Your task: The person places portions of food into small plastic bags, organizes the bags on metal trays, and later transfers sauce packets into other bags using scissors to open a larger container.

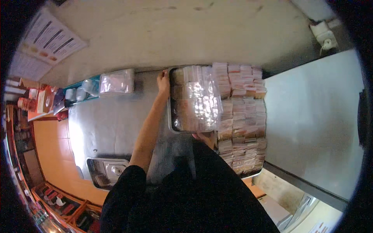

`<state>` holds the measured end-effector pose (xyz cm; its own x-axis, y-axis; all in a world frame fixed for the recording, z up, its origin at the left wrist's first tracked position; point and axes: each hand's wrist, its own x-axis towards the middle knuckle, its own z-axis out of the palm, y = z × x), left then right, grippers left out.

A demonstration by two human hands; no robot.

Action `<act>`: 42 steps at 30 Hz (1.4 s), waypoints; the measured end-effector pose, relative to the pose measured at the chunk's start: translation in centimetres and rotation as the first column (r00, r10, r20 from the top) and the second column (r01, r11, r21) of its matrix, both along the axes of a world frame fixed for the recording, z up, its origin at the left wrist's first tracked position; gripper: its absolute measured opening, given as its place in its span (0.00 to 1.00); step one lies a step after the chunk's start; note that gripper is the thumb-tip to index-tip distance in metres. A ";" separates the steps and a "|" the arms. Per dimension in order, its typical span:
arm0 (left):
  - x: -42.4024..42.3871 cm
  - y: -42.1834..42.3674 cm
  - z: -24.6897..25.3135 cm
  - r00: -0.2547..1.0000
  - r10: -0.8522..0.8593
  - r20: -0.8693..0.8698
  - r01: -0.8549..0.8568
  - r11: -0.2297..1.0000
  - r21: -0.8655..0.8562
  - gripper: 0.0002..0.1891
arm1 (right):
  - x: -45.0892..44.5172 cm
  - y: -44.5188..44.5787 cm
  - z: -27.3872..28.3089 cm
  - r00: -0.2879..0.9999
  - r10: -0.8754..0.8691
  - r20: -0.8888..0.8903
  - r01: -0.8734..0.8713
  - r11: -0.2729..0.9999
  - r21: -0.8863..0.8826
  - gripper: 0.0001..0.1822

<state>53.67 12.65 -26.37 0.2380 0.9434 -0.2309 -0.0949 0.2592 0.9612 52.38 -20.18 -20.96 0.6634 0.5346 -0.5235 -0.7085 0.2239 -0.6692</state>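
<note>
A rectangular metal tray (pixel 170 118) is in front of me, over the steel worktop. Rows of flat packets in clear plastic (pixel 201 102) lie in it, some shining with glare. My left hand (pixel 164 83) grips its left rim near the far corner. At the near edge, my right hand (pixel 208 139) holds the tray from below, its fingers partly hidden. Stacked plastic-wrapped packets (pixel 243 116) stand in several rows directly right of the tray. Another tray's corner (pixel 253 174) shows beneath the nearest stacks.
The steel worktop (pixel 122 122) meets a wall (pixel 186 35) behind. A clear plastic-wrapped bundle (pixel 116 81) and a teal bin (pixel 84 100) sit at its back left. Near its front left is a tray with a metal lid (pixel 112 169). A pale cabinet panel (pixel 311 116) borders the right.
</note>
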 end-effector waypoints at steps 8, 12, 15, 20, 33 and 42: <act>-1.6 -0.4 2.2 0.983 -0.153 -0.100 0.152 0.988 -0.018 0.25 | 0.0 -1.4 -2.6 0.587 0.518 0.622 -0.159 0.827 -0.539 0.16; -11.0 -6.4 3.4 0.978 -0.038 -0.207 0.101 0.948 0.303 0.28 | 0.7 -2.2 -4.5 -0.057 0.754 0.655 -0.043 0.653 -0.756 0.15; -23.6 -11.6 11.0 0.895 0.216 -0.390 0.105 0.747 0.656 0.25 | -5.3 -1.6 -1.8 0.940 0.333 0.080 -0.286 0.892 -0.349 0.11; -51.2 -17.4 12.2 0.219 0.695 -0.685 -0.209 0.719 0.663 0.19 | -17.9 2.2 4.9 0.249 0.950 0.190 -0.854 0.308 -0.420 0.26; -60.9 -20.0 8.7 0.920 0.171 -0.352 -0.150 0.985 0.085 0.23 | -24.7 -0.5 -4.4 0.212 0.876 0.434 -0.633 0.461 -0.622 0.51; -36.3 -18.8 9.9 0.867 -0.493 -0.071 0.497 0.866 0.054 0.28 | -20.2 -17.8 3.2 0.932 0.335 0.141 -0.228 0.841 -0.490 0.44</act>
